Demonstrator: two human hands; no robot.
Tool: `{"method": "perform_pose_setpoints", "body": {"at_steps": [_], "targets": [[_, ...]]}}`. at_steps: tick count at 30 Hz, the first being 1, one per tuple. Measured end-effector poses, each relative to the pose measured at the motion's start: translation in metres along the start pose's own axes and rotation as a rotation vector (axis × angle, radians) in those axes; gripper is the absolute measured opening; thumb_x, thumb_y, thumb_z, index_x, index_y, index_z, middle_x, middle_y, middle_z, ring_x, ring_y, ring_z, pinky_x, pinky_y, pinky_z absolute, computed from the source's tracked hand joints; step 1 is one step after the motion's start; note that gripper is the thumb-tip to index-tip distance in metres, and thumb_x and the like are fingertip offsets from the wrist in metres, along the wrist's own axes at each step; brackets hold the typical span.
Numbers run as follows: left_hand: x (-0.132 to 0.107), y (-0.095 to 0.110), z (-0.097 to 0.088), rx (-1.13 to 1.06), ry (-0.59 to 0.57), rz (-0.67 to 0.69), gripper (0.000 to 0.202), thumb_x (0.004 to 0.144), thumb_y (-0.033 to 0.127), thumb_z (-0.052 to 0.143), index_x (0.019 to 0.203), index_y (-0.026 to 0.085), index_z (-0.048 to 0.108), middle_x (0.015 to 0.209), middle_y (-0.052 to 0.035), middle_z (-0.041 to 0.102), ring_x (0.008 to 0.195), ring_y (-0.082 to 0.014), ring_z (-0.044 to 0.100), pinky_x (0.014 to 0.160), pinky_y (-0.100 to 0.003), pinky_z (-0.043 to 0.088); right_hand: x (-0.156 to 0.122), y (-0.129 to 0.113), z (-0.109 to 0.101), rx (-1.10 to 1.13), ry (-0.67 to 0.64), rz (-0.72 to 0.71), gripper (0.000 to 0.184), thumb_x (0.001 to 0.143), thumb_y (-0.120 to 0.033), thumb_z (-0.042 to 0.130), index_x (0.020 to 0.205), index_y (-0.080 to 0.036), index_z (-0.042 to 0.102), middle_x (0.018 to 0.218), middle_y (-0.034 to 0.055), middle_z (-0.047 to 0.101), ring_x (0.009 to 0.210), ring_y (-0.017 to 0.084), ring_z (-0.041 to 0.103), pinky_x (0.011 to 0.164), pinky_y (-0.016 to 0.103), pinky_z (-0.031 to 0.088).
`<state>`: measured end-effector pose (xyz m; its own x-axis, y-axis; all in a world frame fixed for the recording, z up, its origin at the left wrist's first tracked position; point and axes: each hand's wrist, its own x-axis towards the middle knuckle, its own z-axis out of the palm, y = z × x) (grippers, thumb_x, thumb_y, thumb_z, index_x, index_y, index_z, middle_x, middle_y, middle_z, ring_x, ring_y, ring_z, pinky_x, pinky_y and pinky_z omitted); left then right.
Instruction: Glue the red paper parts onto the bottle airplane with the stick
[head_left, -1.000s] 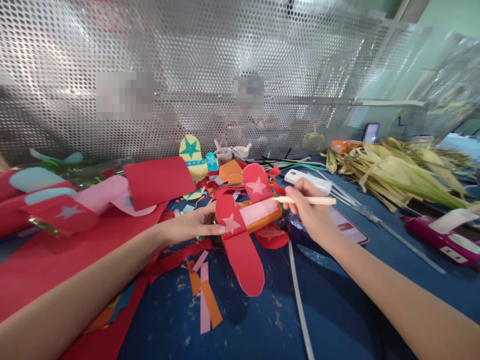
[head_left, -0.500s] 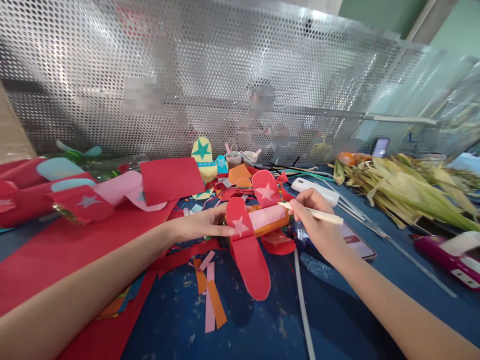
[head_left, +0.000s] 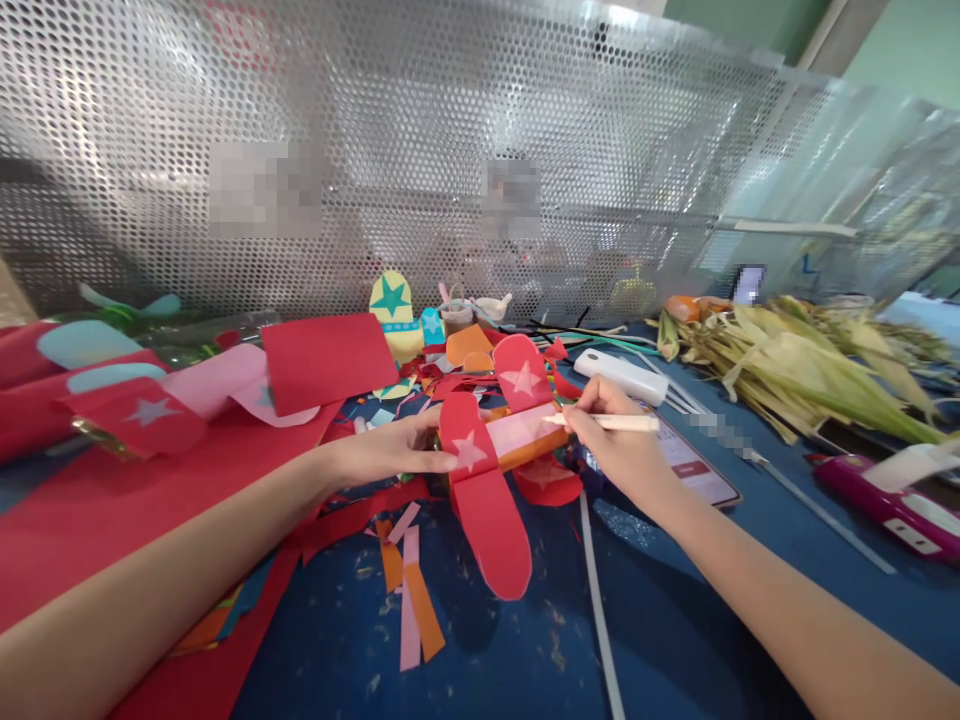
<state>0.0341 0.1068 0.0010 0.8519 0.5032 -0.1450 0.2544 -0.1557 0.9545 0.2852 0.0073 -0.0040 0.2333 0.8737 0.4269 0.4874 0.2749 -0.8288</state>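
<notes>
My left hand (head_left: pixel 409 440) grips the near end of a paper toy airplane (head_left: pixel 487 520), with red rounded wings, pale pink stars and an orange body. Along its body runs a pink paper strip (head_left: pixel 523 430). Pinched in my right hand (head_left: pixel 611 430) is a cream-coloured pen (head_left: pixel 626 423), its tip at the pink strip. The ends of my left fingers are hidden behind the airplane. Paper scraps lie under and around it, among them pink and orange strips (head_left: pixel 412 600) on the blue table.
Red paper sheets (head_left: pixel 330 365) spread at the left. A phone (head_left: pixel 694 465), a white device (head_left: pixel 621 376) and a magenta glue gun (head_left: pixel 885 505) lie to the right, with dried corn husks (head_left: pixel 817 365) behind. A perforated metal panel (head_left: pixel 420 120) stands at the back.
The pen has swung to lie flatter, and its tip has moved from the strip's upper edge onto the pink strip. My left hand keeps its hold. The whole view has shifted slightly.
</notes>
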Motion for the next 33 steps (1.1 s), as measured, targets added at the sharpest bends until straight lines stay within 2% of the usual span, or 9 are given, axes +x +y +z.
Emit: {"method": "perform_pose_setpoints", "body": {"at_steps": [5, 9, 16, 28, 33], "targets": [[0.0011, 0.0004, -0.0016, -0.004, -0.032, -0.009, 0.064, 0.073, 0.052, 0.072, 0.125, 0.022, 0.05, 0.137, -0.0095, 0.053, 0.128, -0.0307, 0.046, 0.099, -0.039, 0.043, 0.001, -0.001, 0.0001, -0.019, 0.04, -0.002, 0.02, 0.078, -0.026, 0.054, 0.065, -0.025, 0.038, 0.056, -0.0059, 0.046, 0.051, 0.012, 0.042, 0.05, 0.027, 0.031], [0.0012, 0.0012, -0.0016, -0.021, -0.044, -0.024, 0.068, 0.071, 0.053, 0.072, 0.126, 0.022, 0.047, 0.138, -0.0099, 0.052, 0.128, -0.0305, 0.047, 0.101, -0.041, 0.042, 0.0018, -0.0029, 0.0005, 0.009, 0.015, 0.008, 0.02, 0.077, -0.027, 0.054, 0.066, -0.025, 0.038, 0.054, -0.0063, 0.045, 0.05, 0.012, 0.041, 0.048, 0.026, 0.03], [-0.0003, -0.0008, -0.0024, 0.048, 0.033, -0.071, 0.067, 0.07, 0.057, 0.07, 0.122, 0.021, 0.049, 0.132, -0.0107, 0.056, 0.125, -0.0322, 0.05, 0.098, -0.041, 0.044, 0.0027, -0.0026, 0.0015, 0.024, 0.021, 0.005, 0.021, 0.076, -0.029, 0.055, 0.065, -0.025, 0.037, 0.052, -0.0071, 0.041, 0.048, 0.012, 0.04, 0.048, 0.026, 0.029], [-0.0012, -0.0007, -0.0029, 0.053, 0.03, -0.082, 0.068, 0.069, 0.058, 0.07, 0.121, 0.021, 0.048, 0.131, -0.0111, 0.056, 0.125, -0.0327, 0.05, 0.098, -0.042, 0.044, 0.0036, -0.0023, 0.0026, 0.041, 0.023, 0.002, 0.021, 0.076, -0.026, 0.054, 0.065, -0.025, 0.036, 0.055, -0.0064, 0.044, 0.049, 0.012, 0.041, 0.049, 0.027, 0.029], [-0.0011, -0.0013, -0.0034, 0.057, 0.021, -0.075, 0.069, 0.07, 0.058, 0.069, 0.123, 0.021, 0.047, 0.132, -0.0108, 0.056, 0.126, -0.0322, 0.049, 0.099, -0.042, 0.044, 0.003, -0.0006, 0.0012, 0.025, -0.03, 0.001, 0.02, 0.078, -0.026, 0.054, 0.065, -0.025, 0.038, 0.056, -0.0063, 0.044, 0.05, 0.012, 0.042, 0.05, 0.027, 0.03]]}}
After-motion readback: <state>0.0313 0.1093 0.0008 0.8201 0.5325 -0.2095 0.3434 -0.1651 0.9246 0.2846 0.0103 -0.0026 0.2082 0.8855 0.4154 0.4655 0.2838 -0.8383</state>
